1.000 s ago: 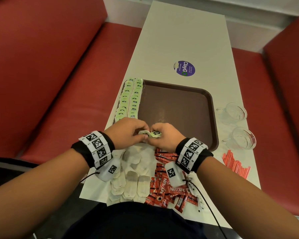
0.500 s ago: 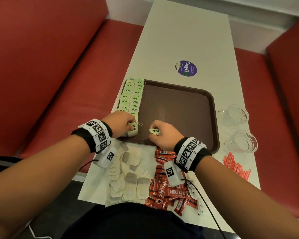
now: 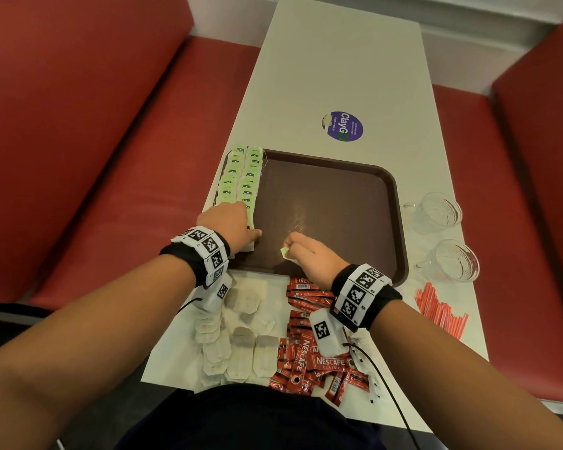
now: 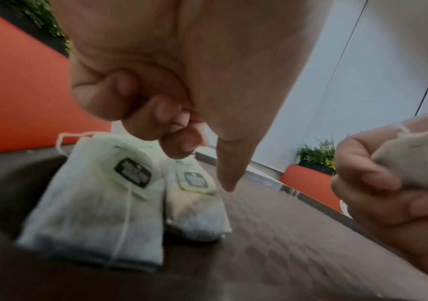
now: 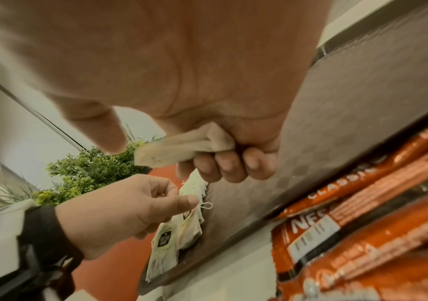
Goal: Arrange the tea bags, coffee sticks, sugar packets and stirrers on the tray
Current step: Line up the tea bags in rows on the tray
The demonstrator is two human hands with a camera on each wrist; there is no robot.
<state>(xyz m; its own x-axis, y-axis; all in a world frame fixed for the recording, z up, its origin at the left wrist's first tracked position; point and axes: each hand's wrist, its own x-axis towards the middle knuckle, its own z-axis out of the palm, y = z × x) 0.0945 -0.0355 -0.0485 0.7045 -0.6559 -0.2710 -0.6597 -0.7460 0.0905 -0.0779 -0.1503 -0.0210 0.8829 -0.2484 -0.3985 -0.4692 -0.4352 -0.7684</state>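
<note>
Right fingers: curled [image 5: 233,163] round a folded tea bag [image 5: 181,145], clamped against the palm; a pale green tag [image 3: 284,252] shows at the fist.
Right hand: [image 3: 309,258] over the near edge of the tray, apart from the left hand.
Left fingers: middle, ring and little fingers curled [image 4: 130,114] into the palm; index finger straight, tip [image 4: 227,183] pointing down at the tray floor just beside the nearest bag; contact with the floor cannot be told.
Left hand: [image 3: 229,227] at the near end of the tea bag rows; holds nothing visible.
Rows: two lines of tea bags [image 3: 241,177] with green tags, overlapping, along the left side of the tray.
Nearest bags: two [image 4: 99,213], side by side on the tray floor under the left hand, strings trailing.
Tray: brown [image 3: 355,190], on the table; middle and right parts hold nothing.
Loose bags: a white pile [image 3: 241,339] on the table, near side of the tray, left.
Coffee sticks: red pile [image 3: 309,362] on the table, right of the loose bags, partly under the right wrist.
Stirrers: red bundle [image 3: 442,313] on the table, right of the tray's near corner.
Cups: two clear glass cups [image 3: 442,212], right of the tray.
Sticker: round, purple [image 3: 343,126], on the table beyond the tray.
Table: white [image 3: 338,60], between red benches [image 3: 78,125].
</note>
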